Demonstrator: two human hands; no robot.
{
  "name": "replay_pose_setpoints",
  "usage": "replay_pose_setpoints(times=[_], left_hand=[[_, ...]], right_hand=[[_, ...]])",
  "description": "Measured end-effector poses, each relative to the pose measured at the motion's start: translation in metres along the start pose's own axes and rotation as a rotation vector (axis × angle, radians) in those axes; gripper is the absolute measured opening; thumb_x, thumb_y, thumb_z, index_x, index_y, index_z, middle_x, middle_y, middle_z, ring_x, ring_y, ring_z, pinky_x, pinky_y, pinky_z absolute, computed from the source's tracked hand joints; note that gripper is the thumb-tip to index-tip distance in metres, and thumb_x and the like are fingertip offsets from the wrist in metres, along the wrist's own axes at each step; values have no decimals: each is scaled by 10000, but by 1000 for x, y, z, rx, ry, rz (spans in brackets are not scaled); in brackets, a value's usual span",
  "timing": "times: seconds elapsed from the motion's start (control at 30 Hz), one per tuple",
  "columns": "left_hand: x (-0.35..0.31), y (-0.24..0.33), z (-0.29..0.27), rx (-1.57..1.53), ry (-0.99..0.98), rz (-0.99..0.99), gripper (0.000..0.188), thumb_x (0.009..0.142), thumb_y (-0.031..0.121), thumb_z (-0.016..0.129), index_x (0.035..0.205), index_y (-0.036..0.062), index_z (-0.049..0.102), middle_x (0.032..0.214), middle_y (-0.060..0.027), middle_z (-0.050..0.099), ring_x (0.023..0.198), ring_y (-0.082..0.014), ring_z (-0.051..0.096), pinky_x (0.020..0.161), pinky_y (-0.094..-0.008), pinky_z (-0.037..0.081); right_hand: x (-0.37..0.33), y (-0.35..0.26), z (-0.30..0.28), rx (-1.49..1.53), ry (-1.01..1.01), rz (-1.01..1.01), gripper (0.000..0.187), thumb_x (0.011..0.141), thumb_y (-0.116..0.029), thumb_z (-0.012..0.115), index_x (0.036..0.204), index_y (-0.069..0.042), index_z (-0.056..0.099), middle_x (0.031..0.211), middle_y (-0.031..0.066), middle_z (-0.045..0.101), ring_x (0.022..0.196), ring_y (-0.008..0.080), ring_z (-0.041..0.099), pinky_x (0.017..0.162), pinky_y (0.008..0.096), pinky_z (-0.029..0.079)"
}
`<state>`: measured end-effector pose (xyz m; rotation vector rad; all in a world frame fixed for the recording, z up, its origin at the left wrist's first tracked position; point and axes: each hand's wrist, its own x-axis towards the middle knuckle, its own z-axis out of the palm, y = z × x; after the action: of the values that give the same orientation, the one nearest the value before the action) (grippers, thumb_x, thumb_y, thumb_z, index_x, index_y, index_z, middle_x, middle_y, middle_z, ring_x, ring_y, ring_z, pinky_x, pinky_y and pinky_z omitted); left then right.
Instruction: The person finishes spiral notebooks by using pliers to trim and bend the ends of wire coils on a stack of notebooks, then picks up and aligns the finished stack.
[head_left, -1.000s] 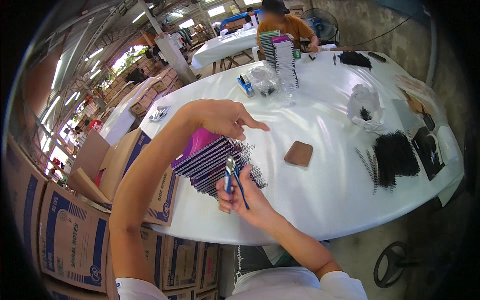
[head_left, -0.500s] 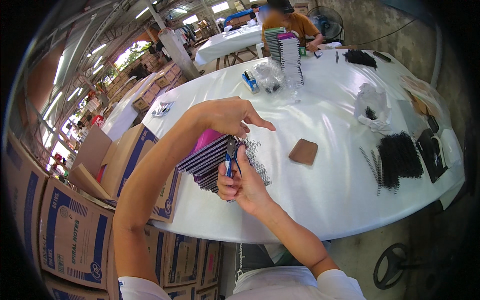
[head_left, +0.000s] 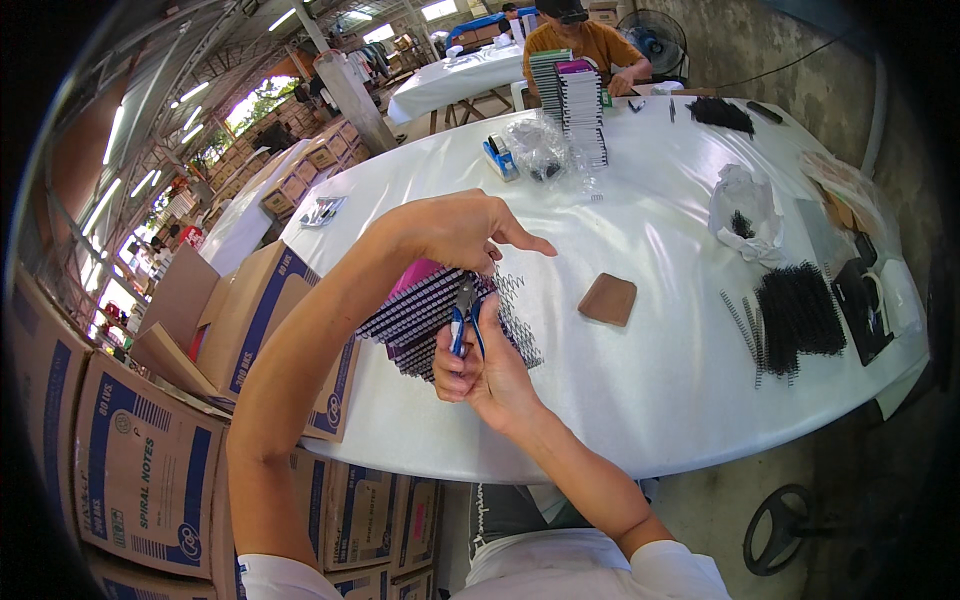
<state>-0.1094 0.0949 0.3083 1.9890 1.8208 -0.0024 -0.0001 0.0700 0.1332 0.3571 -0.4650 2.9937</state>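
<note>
A pile of spiral notebooks (head_left: 408,318) with pink-purple covers lies on the white-covered table in front of me, wire bindings facing me. Loose coil ends stick out at its right side. My left hand (head_left: 462,226) reaches over the pile from the far side, index finger stretched out to the right. Its other fingers curl down at the coil ends; what they pinch is hidden. My right hand (head_left: 478,365) is closed round blue-handled cutting pliers (head_left: 459,328), whose grey jaws point up at the bindings, just below my left fingers.
Right of the pile lies a brown flat piece (head_left: 607,300). Black coils (head_left: 800,315) and a crumpled white bag (head_left: 745,215) are farther right. A tape dispenser (head_left: 500,158), clear plastic and a tall notebook stack (head_left: 582,115) stand before a co-worker. Cartons (head_left: 150,460) crowd the left.
The pliers' jaws and both hands have shifted only slightly over the bindings. The co-worker's head has tipped down. The view has moved a little.
</note>
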Motion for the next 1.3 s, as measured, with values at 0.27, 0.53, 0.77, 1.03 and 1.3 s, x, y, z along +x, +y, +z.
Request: replay_pose_setpoints(times=[0.27, 0.53, 0.77, 1.03, 1.3], left_hand=[[3, 5, 4, 103, -50, -48, 769, 696, -106, 673, 1315, 341, 575, 1209, -138, 652, 1034, -280, 663, 934, -363, 543], [7, -2, 4, 44, -61, -63, 768, 694, -110, 650, 1315, 336, 578, 1261, -172, 614, 1120, -308, 624, 956, -378, 518], [5, -3, 2, -8, -44, -53, 752, 715, -118, 641, 1325, 316, 570, 1284, -131, 609, 1065, -279, 651, 958, -357, 532], [10, 4, 0, 94, -78, -83, 800, 705, -124, 651, 1364, 312, 528, 1276, -169, 605, 1056, -282, 658, 946, -360, 539], [17, -7, 8, 26, -130, -56, 812, 703, -148, 640, 1366, 308, 529, 1339, -174, 556, 1133, -314, 616, 957, -352, 534]], right_hand=[[-10, 12, 9, -215, 171, -48, 778, 894, -732, 254, 953, -16, 551, 705, 44, 454, 638, 195, 470, 639, 356, 441], [-10, 6, 11, -203, 148, -47, 784, 911, -711, 233, 991, -5, 564, 768, 88, 519, 739, 232, 540, 720, 398, 480], [-7, 5, 15, -204, 204, -53, 768, 913, -713, 249, 964, -13, 560, 745, 78, 508, 696, 226, 522, 687, 378, 462], [-1, -7, -4, -109, 97, 2, 701, 911, -716, 294, 874, -58, 534, 679, 23, 418, 548, 167, 407, 534, 295, 345], [-15, 3, 8, -205, 239, -66, 758, 897, -725, 273, 931, -23, 557, 695, 43, 447, 631, 189, 458, 660, 351, 439]])
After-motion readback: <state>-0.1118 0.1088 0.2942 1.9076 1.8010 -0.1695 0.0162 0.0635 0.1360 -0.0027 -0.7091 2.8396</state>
